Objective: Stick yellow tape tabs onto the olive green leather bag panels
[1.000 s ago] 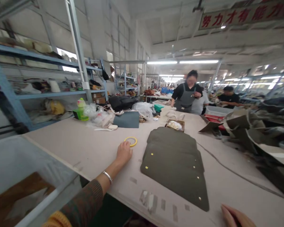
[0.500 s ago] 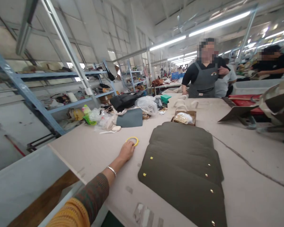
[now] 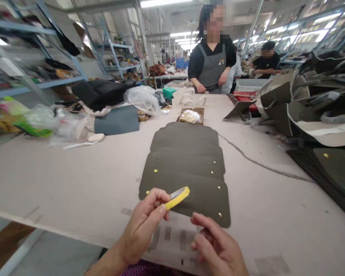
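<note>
A roll of yellow tape (image 3: pixel 177 198) is pinched between the thumb and fingers of my left hand (image 3: pixel 142 224), held above the table's near part. To its right, my right hand (image 3: pixel 218 245) is raised with nothing in it, its thumb and forefinger curved and apart. Just beyond both hands, dark olive panels (image 3: pixel 186 161) lie overlapped in a stack of stepped edges. Small gold-coloured metal studs (image 3: pixel 219 187) run down their right side. Small yellow tape pieces (image 3: pixel 155 171) stick to their left side, the nearer one partly hidden by my left hand.
An open box (image 3: pixel 201 115) with gold-coloured parts stands behind the panels. Plastic bags (image 3: pixel 143 100) and a grey-blue sheet (image 3: pixel 117 120) lie at left. A cord (image 3: pixel 255 165) crosses the table (image 3: pixel 276 214). More dark panels (image 3: pixel 313 172) are piled right. A person in an apron (image 3: pixel 211 63) stands opposite.
My left hand has brought the yellow tape roll from the table's left side back toward me, in front of the panels. My right hand has come into view. The view has turned right.
</note>
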Action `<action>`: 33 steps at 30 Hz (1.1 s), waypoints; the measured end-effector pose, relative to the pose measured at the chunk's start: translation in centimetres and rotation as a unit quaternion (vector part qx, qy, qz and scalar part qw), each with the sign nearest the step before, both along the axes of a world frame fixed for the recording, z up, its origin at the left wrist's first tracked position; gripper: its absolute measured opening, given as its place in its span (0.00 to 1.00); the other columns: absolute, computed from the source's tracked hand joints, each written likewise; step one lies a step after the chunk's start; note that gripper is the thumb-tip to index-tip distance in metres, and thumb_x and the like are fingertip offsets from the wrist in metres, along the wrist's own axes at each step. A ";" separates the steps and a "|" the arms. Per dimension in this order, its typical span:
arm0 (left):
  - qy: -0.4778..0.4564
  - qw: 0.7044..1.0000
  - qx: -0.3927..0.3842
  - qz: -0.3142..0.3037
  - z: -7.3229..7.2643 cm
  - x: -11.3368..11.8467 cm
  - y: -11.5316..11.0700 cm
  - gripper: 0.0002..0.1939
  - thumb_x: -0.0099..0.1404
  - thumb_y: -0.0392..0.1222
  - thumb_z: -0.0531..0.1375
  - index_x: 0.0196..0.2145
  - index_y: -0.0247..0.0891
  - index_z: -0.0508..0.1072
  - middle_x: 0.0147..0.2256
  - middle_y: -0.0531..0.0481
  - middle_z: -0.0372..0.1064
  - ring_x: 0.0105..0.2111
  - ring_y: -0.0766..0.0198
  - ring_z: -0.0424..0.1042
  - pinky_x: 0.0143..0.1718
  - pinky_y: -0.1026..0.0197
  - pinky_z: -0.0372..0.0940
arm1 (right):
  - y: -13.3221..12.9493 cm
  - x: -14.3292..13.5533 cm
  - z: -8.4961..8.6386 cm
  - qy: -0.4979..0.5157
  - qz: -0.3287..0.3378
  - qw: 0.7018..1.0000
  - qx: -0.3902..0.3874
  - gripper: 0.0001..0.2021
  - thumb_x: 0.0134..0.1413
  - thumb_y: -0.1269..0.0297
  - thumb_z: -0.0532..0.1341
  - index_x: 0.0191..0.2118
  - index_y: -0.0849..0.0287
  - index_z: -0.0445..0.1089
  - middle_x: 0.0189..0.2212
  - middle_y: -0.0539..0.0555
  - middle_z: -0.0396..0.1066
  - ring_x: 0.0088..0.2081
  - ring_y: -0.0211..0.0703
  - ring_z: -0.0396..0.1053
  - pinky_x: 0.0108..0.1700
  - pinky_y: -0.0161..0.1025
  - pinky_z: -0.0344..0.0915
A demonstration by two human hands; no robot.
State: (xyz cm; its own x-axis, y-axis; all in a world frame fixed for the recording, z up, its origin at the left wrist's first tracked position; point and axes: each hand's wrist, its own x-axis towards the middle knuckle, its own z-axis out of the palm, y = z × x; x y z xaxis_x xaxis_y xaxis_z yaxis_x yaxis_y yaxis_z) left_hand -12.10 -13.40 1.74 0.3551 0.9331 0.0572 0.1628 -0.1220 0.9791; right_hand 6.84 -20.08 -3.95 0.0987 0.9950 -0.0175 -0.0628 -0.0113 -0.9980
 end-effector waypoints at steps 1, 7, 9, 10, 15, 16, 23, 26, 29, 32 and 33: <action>0.015 1.000 -0.002 -0.023 -0.1 0.2 -0.5 0.12 0.69 0.49 0.50 0.41 0.40 0.66 0.29 0.52 0.66 0.33 0.63 0.66 0.38 0.61 0.60 | 0.3 -1.0 0.3 0.028 0.027 0.999 -0.007 0.23 0.54 0.47 0.60 0.49 0.57 0.70 0.38 0.57 0.74 0.26 0.38 0.69 0.24 0.32 0.66; -0.001 0.987 -0.055 -0.149 -0.9 0.8 -1.6 0.12 0.70 0.49 0.49 0.42 0.39 0.63 0.31 0.51 0.71 0.32 0.63 0.71 0.37 0.61 0.63 | 1.3 -2.9 0.9 0.078 0.049 0.995 -0.036 0.18 0.57 0.51 0.59 0.44 0.60 0.71 0.28 0.51 0.70 0.26 0.35 0.63 0.25 0.30 0.63; 0.021 0.992 -0.053 -0.113 -1.2 0.9 -1.4 0.14 0.69 0.50 0.51 0.48 0.40 0.61 0.30 0.53 0.71 0.30 0.64 0.70 0.35 0.62 0.63 | 1.4 -3.0 1.2 0.048 0.046 0.997 -0.035 0.14 0.57 0.54 0.60 0.41 0.60 0.71 0.29 0.51 0.69 0.28 0.36 0.64 0.29 0.31 0.65; 0.044 0.994 -0.042 -0.091 -1.3 1.0 -1.2 0.17 0.69 0.50 0.52 0.52 0.41 0.60 0.30 0.53 0.71 0.30 0.63 0.70 0.34 0.63 0.62 | 1.4 -3.1 1.3 0.021 0.045 0.998 -0.023 0.13 0.58 0.55 0.59 0.39 0.60 0.71 0.30 0.51 0.69 0.30 0.37 0.65 0.32 0.32 0.66; 0.125 0.987 0.045 -0.088 -1.0 1.4 -0.3 0.15 0.69 0.48 0.52 0.50 0.43 0.69 0.40 0.49 0.72 0.40 0.60 0.69 0.42 0.61 0.63 | 1.6 -2.9 2.0 -0.194 0.044 0.976 0.086 0.07 0.59 0.65 0.57 0.41 0.58 0.70 0.36 0.53 0.69 0.37 0.39 0.66 0.39 0.33 0.65; 0.128 0.985 0.061 -0.101 -0.9 1.5 -0.2 0.14 0.70 0.47 0.51 0.48 0.43 0.71 0.40 0.49 0.72 0.40 0.60 0.69 0.42 0.61 0.63 | 1.6 -2.6 2.1 -0.229 0.046 0.967 0.102 0.06 0.59 0.67 0.57 0.41 0.58 0.69 0.35 0.52 0.68 0.36 0.38 0.66 0.37 0.33 0.64; 0.206 0.953 0.177 -0.135 -1.4 2.0 -0.1 0.12 0.72 0.41 0.48 0.44 0.38 0.68 0.40 0.47 0.71 0.42 0.60 0.68 0.46 0.57 0.62 | 1.6 1.2 2.6 -0.347 -0.013 0.929 0.128 0.02 0.58 0.68 0.59 0.34 0.57 0.69 0.30 0.50 0.71 0.32 0.37 0.69 0.35 0.33 0.65; 0.241 0.937 0.221 -0.124 -1.8 2.2 0.0 0.11 0.72 0.40 0.48 0.45 0.36 0.67 0.39 0.47 0.70 0.39 0.59 0.67 0.44 0.55 0.63 | 1.8 2.2 2.7 -0.406 -0.051 0.889 0.204 0.10 0.57 0.71 0.60 0.45 0.57 0.69 0.37 0.52 0.72 0.38 0.39 0.70 0.41 0.36 0.67; 0.259 0.922 0.259 -0.125 -2.1 2.4 0.1 0.11 0.71 0.39 0.48 0.46 0.36 0.66 0.39 0.48 0.70 0.39 0.59 0.67 0.43 0.54 0.63 | 2.2 2.5 2.7 -0.443 -0.003 0.857 0.263 0.16 0.56 0.75 0.59 0.50 0.58 0.66 0.42 0.55 0.72 0.44 0.40 0.69 0.48 0.38 0.66; 0.270 0.915 0.271 -0.125 -2.3 2.7 0.0 0.10 0.71 0.39 0.48 0.47 0.36 0.65 0.39 0.47 0.70 0.39 0.59 0.67 0.43 0.53 0.63 | 2.6 2.4 2.4 -0.442 0.022 0.851 0.284 0.15 0.56 0.77 0.60 0.49 0.61 0.67 0.42 0.56 0.71 0.44 0.40 0.68 0.48 0.38 0.66; 0.275 0.914 0.272 -0.126 -2.4 2.8 0.0 0.10 0.71 0.39 0.48 0.47 0.36 0.65 0.38 0.48 0.69 0.39 0.59 0.66 0.42 0.54 0.63 | 2.7 2.4 2.3 -0.439 0.025 0.852 0.284 0.14 0.56 0.77 0.60 0.48 0.61 0.68 0.41 0.56 0.71 0.44 0.40 0.68 0.47 0.38 0.66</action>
State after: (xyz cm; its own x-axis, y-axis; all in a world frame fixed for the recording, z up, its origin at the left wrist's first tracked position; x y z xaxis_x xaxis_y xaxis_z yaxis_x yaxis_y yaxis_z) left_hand -9.30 -13.38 -0.61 0.6693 0.7045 0.2360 0.5111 -0.6671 0.5420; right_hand 9.25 -17.39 -1.67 -0.2169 0.8212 0.5278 0.6978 0.5085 -0.5045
